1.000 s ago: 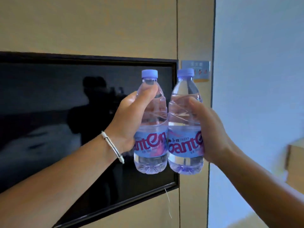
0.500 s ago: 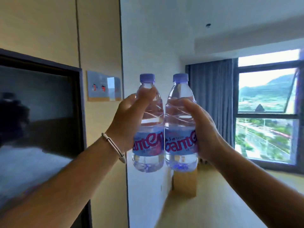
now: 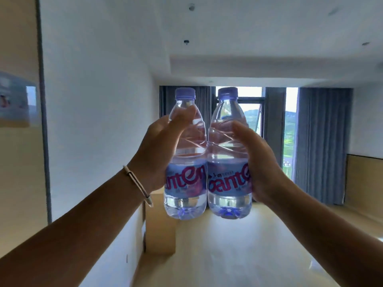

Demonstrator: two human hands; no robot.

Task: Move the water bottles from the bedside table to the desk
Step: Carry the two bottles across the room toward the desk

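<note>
Head view: the left hand (image 3: 159,154) is wrapped around the left water bottle (image 3: 186,162), thumb up near its shoulder, and the right hand (image 3: 261,164) is wrapped around the right water bottle (image 3: 228,160). Both bottles are upright, capped in pale purple, mostly full, and held at arm's reach in the air with their sides touching. A thin bracelet (image 3: 136,185) sits on the left wrist. Beyond them lies a room with a window (image 3: 250,119) and grey curtains (image 3: 323,141), a white wall on the left, and a light wooden block of furniture (image 3: 160,224) against that wall below the bottles.

The step in hand looks like the carry. To do it well, keep both bottles vertical and the grips around the label zone firm, since the thin plastic will dent if squeezed hard. Lower them enough to see the way ahead, then set each base flat on the surface, one beside the other, before letting go.

No bedside table is in view. Whether the wooden block is the desk cannot be told, as the bottles hide its top. The fingers behind both bottles are hidden, and the panel at the left edge is cut off and blurred.
</note>
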